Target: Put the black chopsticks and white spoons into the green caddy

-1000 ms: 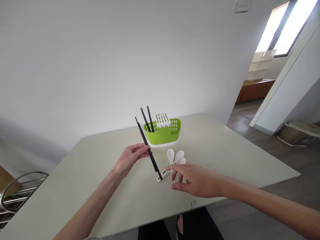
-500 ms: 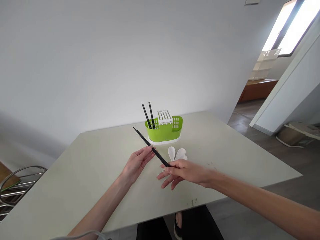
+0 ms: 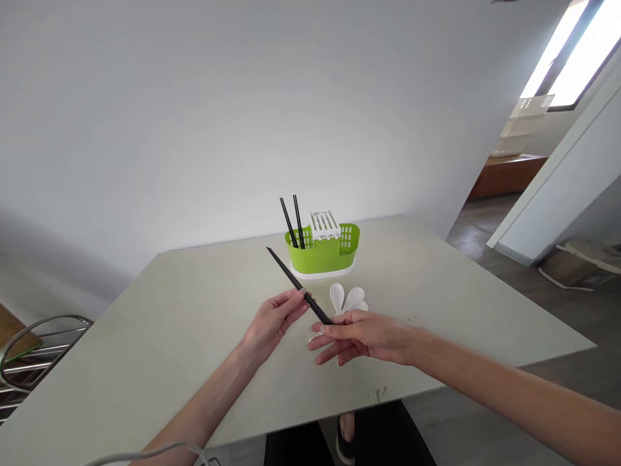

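A pair of black chopsticks (image 3: 286, 267) slants over the table, tips toward the upper left. My left hand (image 3: 279, 318) pinches the chopsticks near their middle. At their thick lower ends, the thumb and forefinger of my right hand (image 3: 356, 335) are closed on them, while its other fingers spread out below. Several white spoons (image 3: 336, 298) lie fanned on the table just behind my right hand, which hides their handles. Beyond them stands a green utensil basket (image 3: 317, 260) with a white base and a white slotted piece (image 3: 325, 225) on top. More black chopsticks (image 3: 290, 223) stand upright in its left compartment.
The pale table (image 3: 204, 310) backs onto a plain wall (image 3: 218, 116). A metal rack or chair (image 3: 43, 353) is by the table's left side. A grey cable (image 3: 145, 453) crosses near my left forearm. On the floor at far right sits a bin-like container (image 3: 572, 265).
The chopsticks' tips, staggered before, are now nearly even. Both hands keep their hold on them. The whole view has shifted slightly.
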The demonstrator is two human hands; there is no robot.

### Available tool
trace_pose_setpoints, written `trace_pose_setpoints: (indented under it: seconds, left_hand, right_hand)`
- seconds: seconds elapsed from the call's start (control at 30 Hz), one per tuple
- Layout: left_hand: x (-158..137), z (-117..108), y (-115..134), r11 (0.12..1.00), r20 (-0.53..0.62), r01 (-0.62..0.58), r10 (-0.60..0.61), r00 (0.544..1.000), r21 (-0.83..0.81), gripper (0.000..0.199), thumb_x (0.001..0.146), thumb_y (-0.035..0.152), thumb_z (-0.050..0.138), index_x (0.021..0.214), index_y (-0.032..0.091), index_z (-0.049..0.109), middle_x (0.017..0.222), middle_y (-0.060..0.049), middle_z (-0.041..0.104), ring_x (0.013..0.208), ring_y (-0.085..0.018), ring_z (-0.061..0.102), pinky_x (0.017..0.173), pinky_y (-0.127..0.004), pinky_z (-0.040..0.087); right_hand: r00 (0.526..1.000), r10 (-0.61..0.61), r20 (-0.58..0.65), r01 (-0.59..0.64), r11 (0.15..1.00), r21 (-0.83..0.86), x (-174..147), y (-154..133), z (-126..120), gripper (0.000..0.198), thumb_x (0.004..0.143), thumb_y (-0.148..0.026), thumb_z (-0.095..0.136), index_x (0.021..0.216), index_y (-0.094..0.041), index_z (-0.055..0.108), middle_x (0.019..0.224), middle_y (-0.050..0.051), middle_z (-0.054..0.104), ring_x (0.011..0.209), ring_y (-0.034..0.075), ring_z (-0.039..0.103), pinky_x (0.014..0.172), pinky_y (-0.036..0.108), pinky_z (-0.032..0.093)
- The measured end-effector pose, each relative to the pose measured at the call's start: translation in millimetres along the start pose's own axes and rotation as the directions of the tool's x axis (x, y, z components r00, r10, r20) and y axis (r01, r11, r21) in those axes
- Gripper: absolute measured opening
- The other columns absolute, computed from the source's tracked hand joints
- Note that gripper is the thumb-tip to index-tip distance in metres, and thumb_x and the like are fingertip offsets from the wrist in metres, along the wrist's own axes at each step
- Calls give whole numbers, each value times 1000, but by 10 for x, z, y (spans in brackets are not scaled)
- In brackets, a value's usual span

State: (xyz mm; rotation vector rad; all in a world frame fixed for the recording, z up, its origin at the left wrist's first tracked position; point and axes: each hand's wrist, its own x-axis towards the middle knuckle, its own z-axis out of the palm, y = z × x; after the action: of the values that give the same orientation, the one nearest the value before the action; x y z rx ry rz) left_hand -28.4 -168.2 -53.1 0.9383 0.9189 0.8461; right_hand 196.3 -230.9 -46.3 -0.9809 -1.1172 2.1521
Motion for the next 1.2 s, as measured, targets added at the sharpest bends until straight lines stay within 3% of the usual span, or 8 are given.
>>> trace_pose_setpoints:
  seconds: [0.17, 0.37, 0.67, 0.93, 1.2]
  left_hand:
    - [-5, 21, -76, 1000, 39, 16, -16, 999, 1, 30, 78, 37, 92, 98, 16, 84, 113, -8, 81, 104, -17, 72, 108, -27, 55]
    - [16, -11, -89, 999, 24, 11, -12, 1000, 52, 33, 77, 40, 92, 99, 18, 84, 114, -8, 80, 98, -17, 73, 106, -31, 56]
    - [115, -203, 133, 986, -71, -120, 129, 989, 120, 43, 74, 53, 91, 101, 20, 85, 123, -9, 79, 112, -22, 73, 111, -34, 55]
    - [137, -233, 145, 981, -77, -122, 135, 988, 152, 41, 76, 52, 89, 101, 20, 85, 123, -10, 79, 109, -23, 75, 109, -34, 56]
    - [142, -195, 163, 984, -83, -103, 116, 990, 142, 42, 74, 52, 91, 100, 20, 85, 121, -9, 80, 110, -21, 74, 107, -30, 57]
  right_hand:
    - [999, 34, -42, -35, 999, -19, 15, -2, -17, 45, 92, -43, 81, 124, -13, 74, 132, 15, 75, 103, 17, 79, 72, 16, 58]
    - [999, 32, -23, -34, 998, -56, -2, -6, -31, 45, 94, -44, 79, 126, -13, 75, 123, 14, 79, 91, 13, 78, 71, 16, 57]
    - [998, 68, 6, -67, 992, -107, -69, 42, -83, 52, 90, -50, 81, 128, -15, 75, 118, 13, 80, 89, 13, 78, 73, 18, 57]
    - [998, 61, 7, -61, 995, -77, -56, 87, -147, 52, 88, -48, 84, 127, -14, 76, 120, 14, 79, 90, 13, 77, 72, 17, 58]
    - [999, 30, 34, -30, 999, -19, -60, 118, -193, 50, 86, -46, 86, 122, -12, 77, 119, 15, 79, 92, 16, 78, 84, 23, 62]
